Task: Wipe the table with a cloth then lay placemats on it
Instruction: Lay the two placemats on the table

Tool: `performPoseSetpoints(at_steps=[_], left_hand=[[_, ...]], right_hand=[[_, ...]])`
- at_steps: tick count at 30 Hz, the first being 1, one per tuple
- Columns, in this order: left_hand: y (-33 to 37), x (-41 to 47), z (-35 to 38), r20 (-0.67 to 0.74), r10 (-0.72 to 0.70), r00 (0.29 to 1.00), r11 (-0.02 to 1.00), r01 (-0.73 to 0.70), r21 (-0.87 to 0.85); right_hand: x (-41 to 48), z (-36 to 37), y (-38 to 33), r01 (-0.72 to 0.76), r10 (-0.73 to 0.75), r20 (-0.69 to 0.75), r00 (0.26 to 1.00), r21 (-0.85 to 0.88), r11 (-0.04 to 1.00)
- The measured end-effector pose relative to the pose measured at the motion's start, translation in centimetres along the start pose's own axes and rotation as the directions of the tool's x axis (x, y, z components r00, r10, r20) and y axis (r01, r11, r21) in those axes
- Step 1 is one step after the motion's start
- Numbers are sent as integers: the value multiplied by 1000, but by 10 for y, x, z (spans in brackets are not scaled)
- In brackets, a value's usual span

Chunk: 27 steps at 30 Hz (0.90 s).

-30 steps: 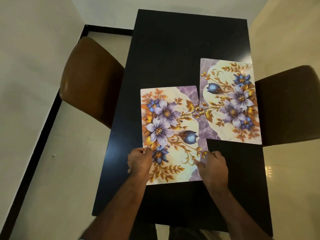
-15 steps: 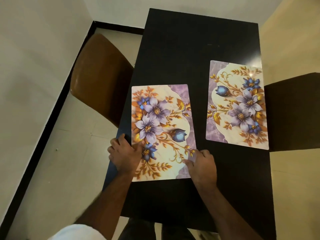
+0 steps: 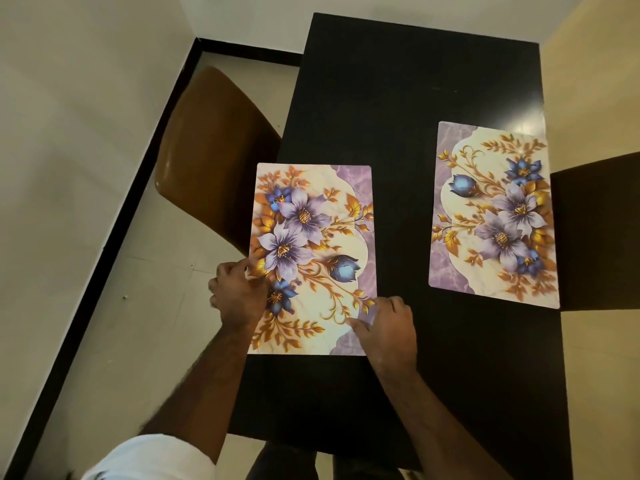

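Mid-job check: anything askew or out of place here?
Yes. The left placemat, at its far corner, overhangs the left edge of the table, above the brown chair. The right placemat lies along the right edge.

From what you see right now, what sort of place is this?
Likely a home dining area: a black table flanked by a brown chair and a dark chair, with a left placemat and a right placemat laid on it.

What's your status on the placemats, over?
Left grip pinching left placemat at its left edge, right grip on its right edge. Mat flat, overhanging table edge. Second placemat laid, apart. Nothing in the way.
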<state>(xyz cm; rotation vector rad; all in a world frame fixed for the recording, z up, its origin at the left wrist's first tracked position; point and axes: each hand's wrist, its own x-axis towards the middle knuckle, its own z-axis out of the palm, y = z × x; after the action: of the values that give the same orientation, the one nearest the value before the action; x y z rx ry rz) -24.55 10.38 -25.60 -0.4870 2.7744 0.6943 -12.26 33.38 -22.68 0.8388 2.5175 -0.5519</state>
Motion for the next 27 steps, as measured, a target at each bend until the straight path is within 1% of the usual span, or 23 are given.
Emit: performPoseSetpoints(at_steps=[2,3,4,6,8,10,12,13,14,16,17,19,20,22,25,27], left_hand=[[-7,-3,-3,-73,81,994,980,-93,-174],[-10,-5,-6,-76,113,991,950,-130,-283],[-12,-6,-10,-50,124,991,911,-134,-389],[-12,-4,-19,24,97,995,819,-66,-571],[-9,6,-29,84,35,996,703,35,-711],[-1,24,-40,160,7,987,583,126,-802],[10,47,-51,209,26,978,506,168,-846],[18,60,-57,224,42,974,486,176,-856],[28,73,-63,236,63,970,477,178,-860],[52,99,-72,247,139,959,495,149,-856],[66,114,-75,236,172,957,538,109,-836],[93,142,-75,185,203,962,673,0,-739],[105,156,-70,169,208,963,727,-37,-686],[118,179,-54,172,186,967,798,-46,-601],[120,196,-22,180,132,975,863,-24,-505],[116,196,-7,156,124,980,895,-43,-443]], right_hand=[[5,-1,-1,-47,44,41,998,68,997],[10,-1,-1,-88,82,59,995,108,990],[16,-3,-2,-122,113,66,991,163,979],[31,-9,-1,-178,178,33,983,356,917],[46,-22,0,-183,197,39,980,583,792],[58,-39,-4,-162,167,70,984,750,641],[68,-62,-12,-144,129,91,987,852,504],[74,-74,-17,-129,104,91,990,878,460],[80,-87,-23,-106,81,78,994,891,441],[97,-112,-33,-43,63,15,998,884,466],[107,-125,-38,-17,69,-20,997,870,492],[130,-141,-44,9,102,-75,992,846,533],[141,-145,-47,3,128,-87,988,837,548],[160,-145,-49,-35,173,-77,982,824,565],[180,-124,-45,-129,245,-31,969,783,608],[184,-106,-39,-175,273,-3,962,761,625]])
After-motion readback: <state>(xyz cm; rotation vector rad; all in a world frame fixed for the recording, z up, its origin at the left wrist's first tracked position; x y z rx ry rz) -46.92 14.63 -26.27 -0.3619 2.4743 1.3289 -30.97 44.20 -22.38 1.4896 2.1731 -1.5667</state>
